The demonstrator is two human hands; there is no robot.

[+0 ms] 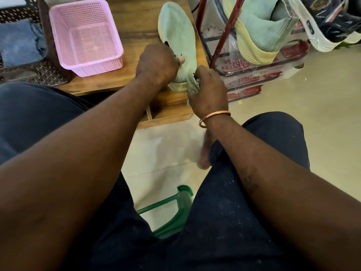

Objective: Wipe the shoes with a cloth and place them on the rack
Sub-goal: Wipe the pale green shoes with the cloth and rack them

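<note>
From the head camera: the left hand (158, 63) grips the collar of a mint shoe (177, 32) and the right hand (208, 90) pinches its heel. The shoe lies at the bench's (136, 22) right edge, the rack (225, 36) just beside it and a pink basket (101, 68) to the left.

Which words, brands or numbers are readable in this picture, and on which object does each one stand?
Red labels on the wrapped rack: a white script word, repeated many times, too blurred to read surely.
Dark shoe at top right: a round emblem and a small tag, both too small to read.
Pale green shoe on the table and pink basket: no text shows.
</note>
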